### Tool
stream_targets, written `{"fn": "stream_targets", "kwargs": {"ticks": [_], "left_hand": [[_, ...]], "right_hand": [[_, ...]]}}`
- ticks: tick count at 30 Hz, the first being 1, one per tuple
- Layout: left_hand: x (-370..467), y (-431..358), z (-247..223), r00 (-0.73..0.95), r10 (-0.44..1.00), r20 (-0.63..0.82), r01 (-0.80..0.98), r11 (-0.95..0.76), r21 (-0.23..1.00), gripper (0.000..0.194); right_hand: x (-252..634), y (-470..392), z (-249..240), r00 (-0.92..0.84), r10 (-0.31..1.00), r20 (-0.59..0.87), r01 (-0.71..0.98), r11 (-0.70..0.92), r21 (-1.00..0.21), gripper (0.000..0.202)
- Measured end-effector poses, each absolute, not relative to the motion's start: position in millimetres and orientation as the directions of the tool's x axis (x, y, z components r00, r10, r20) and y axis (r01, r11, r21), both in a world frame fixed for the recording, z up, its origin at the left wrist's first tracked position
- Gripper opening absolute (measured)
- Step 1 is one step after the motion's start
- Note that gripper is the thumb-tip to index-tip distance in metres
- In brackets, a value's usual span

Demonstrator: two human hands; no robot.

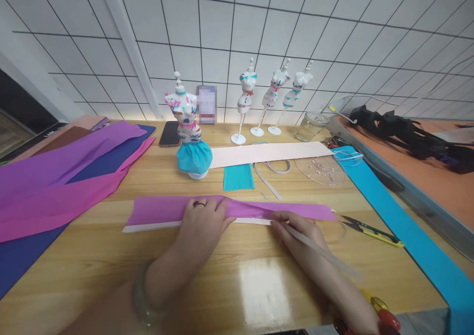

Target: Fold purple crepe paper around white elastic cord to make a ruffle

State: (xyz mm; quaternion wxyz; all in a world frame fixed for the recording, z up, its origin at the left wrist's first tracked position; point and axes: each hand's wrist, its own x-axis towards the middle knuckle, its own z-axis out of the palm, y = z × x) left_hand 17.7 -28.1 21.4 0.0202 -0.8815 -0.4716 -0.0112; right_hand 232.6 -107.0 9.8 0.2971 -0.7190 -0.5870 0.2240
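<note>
A purple fabric strip [155,210] lies crosswise on the table, with white tape [252,221] along its near edge. My left hand [203,221] rests on the strip left of its middle, pressing it down, thumb apart from the fingers. Near the strip's right part, my right hand [299,231] is closed, pinching the white tape between thumb and fingers at the fabric's edge. From that pinch a loose, pale length of tape [326,256] trails over the hand toward the lower right. The fabric is slightly lifted and folded between both hands.
Behind stand a mini dress form [187,112] in a blue skirt [194,157] and several bare-stand forms [246,90]. Yellow-handled snips [374,231] lie right, beside a long blue strip [400,216]. A glass jar [312,126], a tape roll [279,166] and purple-pink fabrics [74,162] surround the area.
</note>
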Motion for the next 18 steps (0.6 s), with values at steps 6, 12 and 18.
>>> {"fn": "stream_targets", "kwargs": {"ticks": [6, 12, 18], "left_hand": [[15, -11, 19, 0.633, 0.774, -0.013, 0.774, -0.633, 0.01, 0.032], [4, -2, 3, 0.696, 0.715, 0.061, 0.714, -0.699, 0.047, 0.043], [-2, 0, -15, 0.663, 0.722, 0.197, 0.724, -0.685, 0.074, 0.052]], "right_hand": [[238, -103, 3, 0.268, 0.963, 0.02, 0.703, -0.182, -0.688, 0.024], [240, -102, 2, 0.34, 0.94, -0.036, 0.643, -0.261, -0.72, 0.025], [243, -101, 0, 0.347, 0.937, -0.037, 0.644, -0.267, -0.717, 0.024]]}}
